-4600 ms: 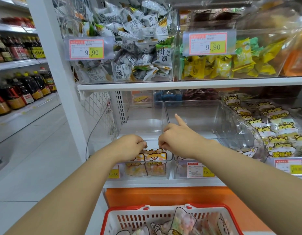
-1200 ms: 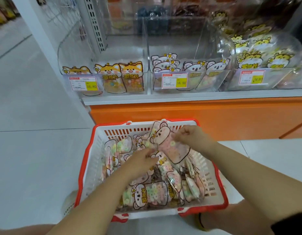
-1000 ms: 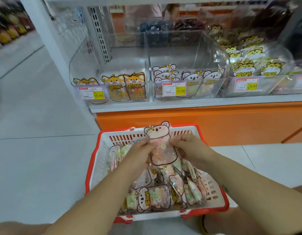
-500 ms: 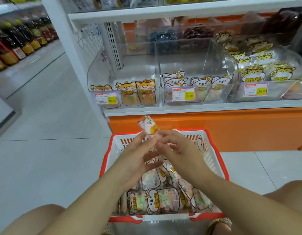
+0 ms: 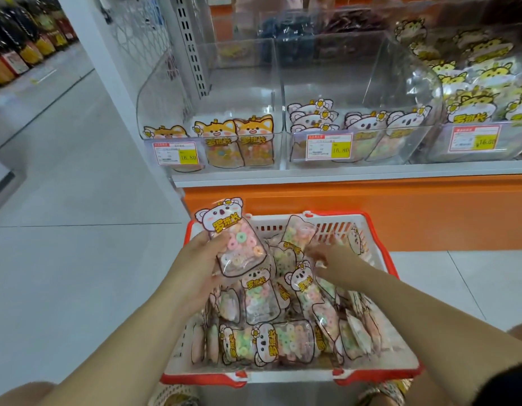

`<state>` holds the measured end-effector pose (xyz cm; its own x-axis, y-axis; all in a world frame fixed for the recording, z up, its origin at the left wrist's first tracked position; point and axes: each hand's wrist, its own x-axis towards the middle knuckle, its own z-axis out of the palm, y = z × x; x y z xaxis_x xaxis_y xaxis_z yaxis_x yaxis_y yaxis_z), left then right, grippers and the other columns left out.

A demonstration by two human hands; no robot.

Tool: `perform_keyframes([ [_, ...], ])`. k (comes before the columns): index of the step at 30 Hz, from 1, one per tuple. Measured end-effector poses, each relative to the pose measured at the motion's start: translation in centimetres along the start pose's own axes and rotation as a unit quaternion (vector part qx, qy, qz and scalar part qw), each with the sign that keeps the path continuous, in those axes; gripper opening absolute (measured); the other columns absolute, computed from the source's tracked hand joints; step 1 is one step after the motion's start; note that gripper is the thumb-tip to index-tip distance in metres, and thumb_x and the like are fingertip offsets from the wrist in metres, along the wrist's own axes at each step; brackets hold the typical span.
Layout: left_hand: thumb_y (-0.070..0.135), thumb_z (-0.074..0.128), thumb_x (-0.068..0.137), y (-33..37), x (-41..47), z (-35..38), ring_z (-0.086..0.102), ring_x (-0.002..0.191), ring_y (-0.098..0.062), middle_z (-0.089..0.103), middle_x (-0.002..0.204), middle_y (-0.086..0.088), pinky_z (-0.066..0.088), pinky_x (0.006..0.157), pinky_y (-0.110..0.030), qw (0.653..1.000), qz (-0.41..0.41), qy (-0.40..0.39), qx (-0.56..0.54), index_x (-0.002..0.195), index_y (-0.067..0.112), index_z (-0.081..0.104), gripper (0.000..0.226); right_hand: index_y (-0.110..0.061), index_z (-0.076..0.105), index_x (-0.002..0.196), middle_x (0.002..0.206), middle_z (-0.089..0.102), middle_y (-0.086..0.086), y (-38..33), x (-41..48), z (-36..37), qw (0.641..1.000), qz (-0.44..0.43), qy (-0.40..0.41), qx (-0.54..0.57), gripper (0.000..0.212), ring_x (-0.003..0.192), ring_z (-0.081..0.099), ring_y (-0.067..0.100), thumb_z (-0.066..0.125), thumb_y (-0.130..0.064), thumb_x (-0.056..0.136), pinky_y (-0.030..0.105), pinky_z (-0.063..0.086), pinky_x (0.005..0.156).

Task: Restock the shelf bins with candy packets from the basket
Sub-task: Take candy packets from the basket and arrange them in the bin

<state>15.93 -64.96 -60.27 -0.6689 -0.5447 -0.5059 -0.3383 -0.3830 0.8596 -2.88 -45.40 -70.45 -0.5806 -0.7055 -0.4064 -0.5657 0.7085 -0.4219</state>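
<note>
A red-rimmed white basket stands on the floor below me, holding several koala candy packets. My left hand grips one koala packet upright above the basket's rear left corner. My right hand is blurred and reaches in among the packets at the back of the basket, its fingers stretched out. On the shelf above, a clear left bin holds fox packets along its front. The clear middle bin has koala packets along its front.
A third bin at the right is heaped with yellow tiger packets. The orange shelf base stands just behind the basket. A white upright post borders the shelf at the left. Bottles line a far-left aisle beyond grey floor tiles.
Both hands lifted one koala packet out of the basket. It now stands in my left hand alone, and my right hand has gone back down among the packets.
</note>
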Motion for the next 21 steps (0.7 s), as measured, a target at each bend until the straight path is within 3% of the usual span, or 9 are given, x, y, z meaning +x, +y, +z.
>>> perform_keyframes([
  [2,0.023,0.058,0.101,-0.2,0.2,-0.5,0.071,0.105,-0.030,0.076,0.108,-0.006,0.054,0.094,-0.058,1.000,-0.008,0.008,0.003,0.116,0.018,0.066,0.017,-0.029,0.041,0.149,0.155,0.037,0.000,-0.1,1.1,1.8,0.996,-0.015,-0.062,-0.069,0.060,0.139,0.042,0.024,0.059,-0.016,0.093,0.043,0.038,0.112],
  [4,0.023,0.058,0.101,-0.4,0.2,-0.9,0.070,0.108,-0.030,0.076,0.110,-0.006,0.053,0.096,-0.056,1.000,-0.013,0.012,0.001,0.117,0.017,0.066,0.019,-0.033,0.027,0.154,0.163,0.019,0.001,-0.6,1.9,3.3,0.988,-0.030,-0.085,-0.124,0.071,0.150,0.021,0.028,0.056,-0.011,0.094,0.045,0.041,0.111],
  [5,0.023,0.057,0.101,-0.4,0.3,-1.1,0.070,0.108,-0.030,0.076,0.110,-0.006,0.053,0.097,-0.055,1.000,-0.013,0.013,0.001,0.118,0.017,0.066,0.019,-0.033,0.026,0.153,0.162,0.020,0.002,-0.7,2.3,4.0,0.984,-0.037,-0.083,-0.153,0.070,0.150,0.017,0.030,0.057,-0.012,0.094,0.046,0.043,0.110],
  [8,0.024,0.058,0.101,-0.3,0.6,-1.1,0.071,0.104,-0.027,0.077,0.107,-0.004,0.055,0.094,-0.051,1.000,-0.010,0.013,0.006,0.116,0.018,0.066,0.018,-0.030,0.047,0.135,0.142,0.043,0.004,-1.2,2.9,4.0,0.973,-0.061,-0.050,-0.217,0.046,0.138,0.034,0.028,0.065,-0.031,0.093,0.045,0.046,0.105],
  [11,0.026,0.060,0.100,-0.2,1.0,-1.2,0.073,0.095,-0.021,0.078,0.100,0.000,0.055,0.081,-0.037,0.999,0.004,0.025,0.028,0.106,0.019,0.067,0.012,-0.039,0.059,0.092,0.119,0.055,-0.001,-1.9,2.9,1.9,0.981,-0.040,-0.042,-0.185,0.014,0.117,0.050,0.021,0.072,-0.043,0.086,0.044,0.045,0.102],
  [13,0.027,0.062,0.098,-0.1,1.1,-1.2,0.073,0.090,-0.018,0.078,0.097,0.001,0.053,0.081,-0.036,0.998,0.014,0.034,0.041,0.105,0.020,0.067,0.011,-0.040,0.054,0.074,0.109,0.058,-0.006,-2.4,2.4,0.0,0.989,-0.045,-0.025,-0.136,0.022,0.113,0.047,0.017,0.074,-0.049,0.082,0.044,0.042,0.100],
  [15,0.027,0.063,0.098,0.1,1.0,-1.2,0.074,0.091,-0.017,0.078,0.098,0.002,0.054,0.082,-0.036,0.998,0.020,0.039,0.047,0.109,0.022,0.068,0.013,-0.039,0.058,0.077,0.100,0.061,-0.012,-3.4,1.3,-2.6,0.994,-0.085,0.000,-0.064,0.018,0.115,0.038,0.007,0.074,-0.043,0.084,0.039,0.039,0.100],
  [18,0.029,0.062,0.098,0.2,0.7,-1.0,0.074,0.092,-0.015,0.078,0.099,0.003,0.054,0.084,-0.037,0.998,0.024,0.035,0.056,0.111,0.024,0.068,0.015,-0.032,0.065,0.088,0.093,0.066,-0.013,-5.4,-1.0,-7.2,0.991,-0.123,0.039,0.021,0.011,0.097,0.056,0.002,0.071,-0.024,0.091,0.024,0.045,0.082],
  [21,0.029,0.060,0.099,0.1,0.2,-0.9,0.071,0.099,-0.016,0.075,0.106,0.004,0.053,0.084,-0.037,0.998,0.029,0.029,0.057,0.112,0.024,0.067,0.015,-0.029,0.070,0.099,0.093,0.071,-0.014,-6.3,-3.5,-10.7,0.989,-0.112,0.056,0.079,0.007,0.087,0.065,0.002,0.066,-0.024,0.095,0.018,0.051,0.074],
])
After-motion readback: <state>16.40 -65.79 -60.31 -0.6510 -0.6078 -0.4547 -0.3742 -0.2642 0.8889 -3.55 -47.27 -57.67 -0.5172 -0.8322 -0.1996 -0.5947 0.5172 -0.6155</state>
